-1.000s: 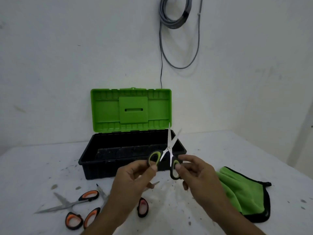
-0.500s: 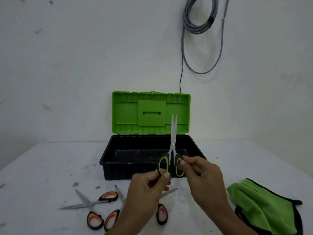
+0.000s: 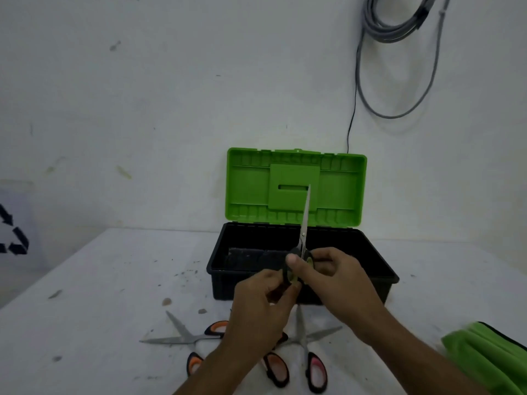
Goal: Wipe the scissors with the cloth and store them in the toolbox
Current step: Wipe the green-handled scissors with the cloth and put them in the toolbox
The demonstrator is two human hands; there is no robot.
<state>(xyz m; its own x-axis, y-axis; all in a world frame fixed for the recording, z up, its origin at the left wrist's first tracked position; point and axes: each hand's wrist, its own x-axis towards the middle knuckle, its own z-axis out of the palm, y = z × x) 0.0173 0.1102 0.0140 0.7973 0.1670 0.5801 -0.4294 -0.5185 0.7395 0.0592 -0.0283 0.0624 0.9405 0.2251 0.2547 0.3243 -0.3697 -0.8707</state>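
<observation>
While both hands hold it by the handles, the pair of scissors (image 3: 305, 218) stands almost straight up in front of the toolbox (image 3: 228, 289). Its long side runs up and down. The tip points up and leans a little to the right, and it shows against the green lid (image 3: 336, 192) of the toolbox. The two blades look pressed together as one. The green and black handles are at the bottom, just above the front edge of the toolbox.

The left hand (image 3: 261, 306) grips the lower handle with curled fingers. The right hand (image 3: 333, 277) pinches the upper handle, with its thumb on the front. The blades stick up above both hands.

The toolbox sits open on the white bench (image 3: 99, 309), with its lid standing up at the back. In front of the toolbox, other scissors (image 3: 185, 339) with orange handles lie flat on the bench. The green cloth (image 3: 490, 360) lies to the right of the toolbox, nearer the person. A grey cable (image 3: 390, 34) hangs on the wall above the toolbox.
</observation>
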